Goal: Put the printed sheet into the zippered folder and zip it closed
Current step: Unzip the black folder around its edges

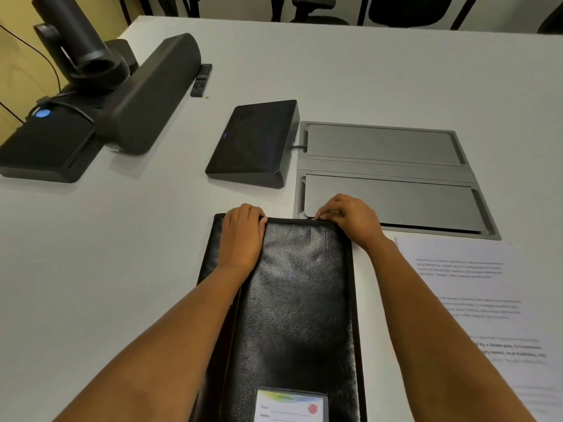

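Both hands worked at the far edge of the black zippered folder [301, 300]. Left hand [242, 236] pressed flat on its far-left corner; right hand [350, 219] pinched the zipper pull [316, 218] at its far-right corner. Printed sheet [487, 300] lay just right of the folder.

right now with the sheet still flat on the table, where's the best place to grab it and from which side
Judging by its pose, take the printed sheet at its bare far-left corner, coming in from the folder's side with the right hand. That corner lies free on the white table, beside the zippered folder, so a thumb could slide under and pinch it. The left hand rests on the folder.
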`<state>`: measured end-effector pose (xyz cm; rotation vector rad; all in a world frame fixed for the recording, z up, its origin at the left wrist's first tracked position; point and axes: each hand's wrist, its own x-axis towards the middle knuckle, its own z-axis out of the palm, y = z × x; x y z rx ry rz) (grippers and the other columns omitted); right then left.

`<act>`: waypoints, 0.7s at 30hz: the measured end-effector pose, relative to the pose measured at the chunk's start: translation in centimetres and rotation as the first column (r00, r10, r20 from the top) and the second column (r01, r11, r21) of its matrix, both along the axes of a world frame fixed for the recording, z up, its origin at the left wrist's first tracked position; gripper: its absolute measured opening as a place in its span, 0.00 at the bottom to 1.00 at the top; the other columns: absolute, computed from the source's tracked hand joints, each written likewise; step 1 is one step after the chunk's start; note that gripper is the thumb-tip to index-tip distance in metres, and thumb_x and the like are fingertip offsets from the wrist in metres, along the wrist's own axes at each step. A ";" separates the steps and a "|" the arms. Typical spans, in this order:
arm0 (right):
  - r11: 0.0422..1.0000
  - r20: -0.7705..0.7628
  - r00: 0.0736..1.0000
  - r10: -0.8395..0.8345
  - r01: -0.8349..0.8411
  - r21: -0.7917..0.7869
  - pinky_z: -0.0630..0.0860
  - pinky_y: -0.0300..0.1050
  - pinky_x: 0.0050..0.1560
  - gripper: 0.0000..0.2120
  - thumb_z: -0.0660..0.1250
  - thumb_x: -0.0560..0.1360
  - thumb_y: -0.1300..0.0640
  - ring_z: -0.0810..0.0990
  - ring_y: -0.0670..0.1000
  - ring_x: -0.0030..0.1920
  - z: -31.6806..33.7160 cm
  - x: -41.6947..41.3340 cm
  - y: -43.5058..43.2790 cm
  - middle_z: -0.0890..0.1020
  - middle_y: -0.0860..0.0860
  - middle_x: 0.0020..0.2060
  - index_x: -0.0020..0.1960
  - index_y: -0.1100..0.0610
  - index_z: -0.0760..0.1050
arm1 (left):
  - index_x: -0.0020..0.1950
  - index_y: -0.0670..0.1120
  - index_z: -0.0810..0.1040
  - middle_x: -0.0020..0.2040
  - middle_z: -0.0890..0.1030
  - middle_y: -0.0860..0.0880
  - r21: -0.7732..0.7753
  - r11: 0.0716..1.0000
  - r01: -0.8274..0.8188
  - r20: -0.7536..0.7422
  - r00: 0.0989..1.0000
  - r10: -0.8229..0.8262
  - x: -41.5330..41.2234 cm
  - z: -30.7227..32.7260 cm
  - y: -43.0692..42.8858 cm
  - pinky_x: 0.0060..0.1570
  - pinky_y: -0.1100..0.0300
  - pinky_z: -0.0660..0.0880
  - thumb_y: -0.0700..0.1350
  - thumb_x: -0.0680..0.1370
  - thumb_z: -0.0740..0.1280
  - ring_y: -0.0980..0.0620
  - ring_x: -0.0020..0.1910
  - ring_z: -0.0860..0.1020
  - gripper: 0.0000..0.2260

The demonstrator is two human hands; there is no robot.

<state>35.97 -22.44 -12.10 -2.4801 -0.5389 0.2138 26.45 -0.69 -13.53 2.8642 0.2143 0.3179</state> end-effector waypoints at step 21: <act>0.989 0.126 0.982 -0.144 0.138 0.053 0.67 0.39 0.36 0.07 0.65 0.76 0.54 0.78 0.48 0.47 -0.8 -3.5 -4.3 0.80 0.46 0.49 0.49 0.49 0.81 | 0.60 0.48 0.71 0.57 0.74 0.49 -0.141 0.984 0.105 0.037 0.994 -0.101 0.9 -0.9 -8.0 0.69 0.55 0.62 0.60 0.78 0.57 0.51 0.59 0.71 0.19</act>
